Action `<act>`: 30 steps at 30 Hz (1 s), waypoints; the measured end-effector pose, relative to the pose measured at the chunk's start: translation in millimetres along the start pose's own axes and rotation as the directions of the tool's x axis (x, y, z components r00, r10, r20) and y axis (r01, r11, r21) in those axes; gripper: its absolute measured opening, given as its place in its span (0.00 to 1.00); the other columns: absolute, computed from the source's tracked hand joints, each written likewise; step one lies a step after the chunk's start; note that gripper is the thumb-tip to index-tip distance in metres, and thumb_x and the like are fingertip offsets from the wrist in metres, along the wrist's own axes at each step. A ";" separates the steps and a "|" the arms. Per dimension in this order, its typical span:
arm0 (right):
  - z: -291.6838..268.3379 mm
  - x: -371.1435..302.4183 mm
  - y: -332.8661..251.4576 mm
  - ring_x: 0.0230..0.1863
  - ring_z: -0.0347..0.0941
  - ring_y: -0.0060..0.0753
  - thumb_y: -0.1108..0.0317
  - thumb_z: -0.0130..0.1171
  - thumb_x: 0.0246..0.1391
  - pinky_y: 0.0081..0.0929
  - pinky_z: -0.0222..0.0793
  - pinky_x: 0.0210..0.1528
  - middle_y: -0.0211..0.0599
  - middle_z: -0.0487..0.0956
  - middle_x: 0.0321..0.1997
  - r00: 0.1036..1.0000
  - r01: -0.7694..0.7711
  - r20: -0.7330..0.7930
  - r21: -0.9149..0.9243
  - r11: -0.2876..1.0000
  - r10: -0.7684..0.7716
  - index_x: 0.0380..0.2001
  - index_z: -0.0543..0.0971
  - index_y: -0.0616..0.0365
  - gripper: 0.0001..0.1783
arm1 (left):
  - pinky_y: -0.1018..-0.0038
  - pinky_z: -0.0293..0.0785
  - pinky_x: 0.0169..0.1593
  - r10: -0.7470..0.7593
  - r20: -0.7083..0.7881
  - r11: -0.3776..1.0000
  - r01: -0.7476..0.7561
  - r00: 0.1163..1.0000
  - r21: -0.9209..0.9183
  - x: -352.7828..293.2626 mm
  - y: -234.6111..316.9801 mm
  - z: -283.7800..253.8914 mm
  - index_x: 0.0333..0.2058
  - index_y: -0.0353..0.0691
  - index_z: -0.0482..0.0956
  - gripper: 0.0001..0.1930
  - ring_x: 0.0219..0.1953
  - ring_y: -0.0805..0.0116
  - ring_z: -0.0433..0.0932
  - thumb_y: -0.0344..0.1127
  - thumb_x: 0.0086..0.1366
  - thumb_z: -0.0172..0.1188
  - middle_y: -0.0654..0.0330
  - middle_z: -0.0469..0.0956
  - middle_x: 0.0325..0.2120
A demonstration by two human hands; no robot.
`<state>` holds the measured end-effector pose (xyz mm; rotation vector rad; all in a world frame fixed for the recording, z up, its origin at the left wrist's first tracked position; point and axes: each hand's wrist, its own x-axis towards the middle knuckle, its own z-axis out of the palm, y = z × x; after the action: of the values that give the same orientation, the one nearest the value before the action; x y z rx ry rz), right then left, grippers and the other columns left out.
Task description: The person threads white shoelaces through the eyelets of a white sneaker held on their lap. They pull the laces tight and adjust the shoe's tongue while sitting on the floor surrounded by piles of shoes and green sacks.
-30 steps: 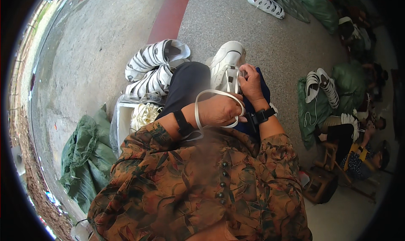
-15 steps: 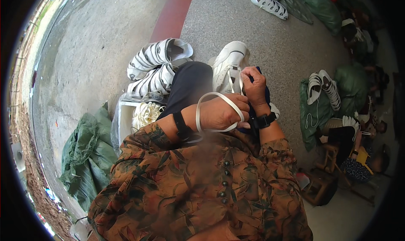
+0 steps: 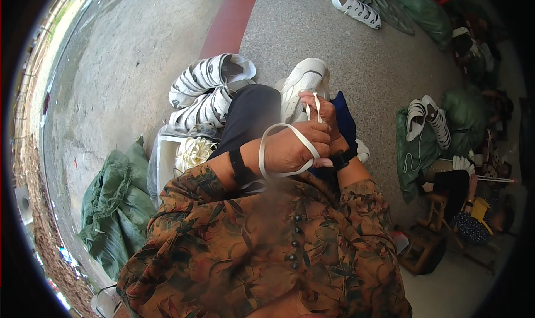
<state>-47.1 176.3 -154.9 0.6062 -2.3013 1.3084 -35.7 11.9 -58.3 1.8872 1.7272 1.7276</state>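
Note:
A cream sneaker (image 3: 305, 76) rests in front of me between my knees, its toe pointing away. My left hand (image 3: 294, 151) is closed round a flat white shoelace (image 3: 274, 127), which loops over the back of the hand and past the wrist. Just beyond it, my right hand (image 3: 323, 111) pinches the lace over the sneaker's lacing area. The two hands almost touch, and they hide the rear of the shoe. Both wrists wear dark bands.
Left of my knee stand stacks of nested white shoes (image 3: 203, 87) and a white box (image 3: 166, 151) holding a bundle of laces (image 3: 194, 152). A green sack (image 3: 117, 201) lies at the left. Further right, more shoes (image 3: 426, 117) lie on sacking near a seated person (image 3: 454, 190).
My right hand has moved left and closer to my left hand, now over the shoe's lacing. My left hand stays nearly in place, still gripping the lace.

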 end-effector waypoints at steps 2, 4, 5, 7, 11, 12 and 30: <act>-7.1 -4.8 -1.0 0.34 0.76 0.45 0.78 0.51 0.48 0.34 0.72 0.36 0.45 0.78 0.33 0.967 -0.251 0.080 0.199 0.947 0.240 0.35 0.76 0.62 0.09 | 0.59 0.68 0.41 -0.050 0.022 0.998 0.051 0.998 -0.036 -3.9 1.9 -9.2 0.21 0.35 0.68 0.12 0.30 0.50 0.69 0.33 0.58 0.59 0.54 0.67 0.21; -20.3 1.2 -18.1 0.28 0.73 0.46 0.75 0.53 0.48 0.33 0.68 0.33 0.43 0.77 0.30 0.980 -0.190 0.065 0.004 0.982 0.190 0.31 0.76 0.61 0.05 | 0.61 0.67 0.38 -0.106 0.051 0.990 0.111 0.993 -0.090 -8.3 6.2 -22.1 0.22 0.34 0.68 0.12 0.29 0.51 0.69 0.33 0.59 0.58 0.54 0.67 0.21; -28.5 1.7 -21.3 0.26 0.71 0.46 0.74 0.54 0.49 0.33 0.68 0.32 0.42 0.77 0.29 0.994 -0.088 0.061 -0.118 0.989 0.096 0.30 0.76 0.61 0.04 | 0.62 0.64 0.33 -0.151 0.031 0.982 0.153 0.988 -0.112 -13.9 10.3 -29.3 0.22 0.33 0.68 0.14 0.27 0.52 0.68 0.36 0.62 0.55 0.53 0.67 0.20; -49.8 -3.1 -30.2 0.22 0.67 0.48 0.72 0.56 0.49 0.36 0.64 0.29 0.43 0.74 0.23 0.999 -0.043 0.012 -0.293 0.955 0.049 0.27 0.75 0.60 0.03 | 0.68 0.62 0.28 -0.297 -0.144 0.923 0.245 0.944 -0.297 -39.0 13.8 -43.3 0.17 0.34 0.65 0.20 0.21 0.59 0.65 0.43 0.63 0.53 0.53 0.65 0.17; -114.2 -53.3 -28.9 0.23 0.69 0.29 0.74 0.56 0.46 0.28 0.63 0.29 0.37 0.72 0.18 0.775 -0.614 -0.385 -0.267 0.743 0.502 0.23 0.74 0.61 0.03 | 0.73 0.61 0.25 -0.622 -0.513 0.666 0.056 0.592 -0.744 -127.4 4.3 -86.5 0.14 0.43 0.65 0.19 0.21 0.70 0.63 0.43 0.61 0.54 0.63 0.62 0.13; -134.6 -76.3 -13.5 0.24 0.69 0.26 0.75 0.56 0.44 0.27 0.63 0.29 0.37 0.72 0.18 0.720 -0.671 -0.438 -0.241 0.701 0.538 0.23 0.74 0.61 0.02 | 0.76 0.58 0.25 -0.726 -0.529 0.583 -0.015 0.439 -0.812 -151.6 3.6 -97.9 0.15 0.45 0.62 0.19 0.20 0.72 0.59 0.43 0.62 0.53 0.66 0.57 0.12; -60.6 -18.2 -34.3 0.44 0.71 0.56 0.83 0.51 0.41 0.40 0.69 0.47 0.55 0.72 0.40 0.951 -0.239 0.048 -0.515 0.823 0.306 0.40 0.71 0.66 0.18 | 0.63 0.71 0.44 -0.445 -0.209 0.661 0.477 0.871 0.579 -48.3 -64.2 -37.3 0.39 0.35 0.72 0.15 0.39 0.49 0.74 0.27 0.50 0.59 0.48 0.74 0.35</act>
<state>-4.3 216.3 -113.1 0.1864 -2.7678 0.7198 -92.1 -20.8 -118.2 1.3273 2.7396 1.0881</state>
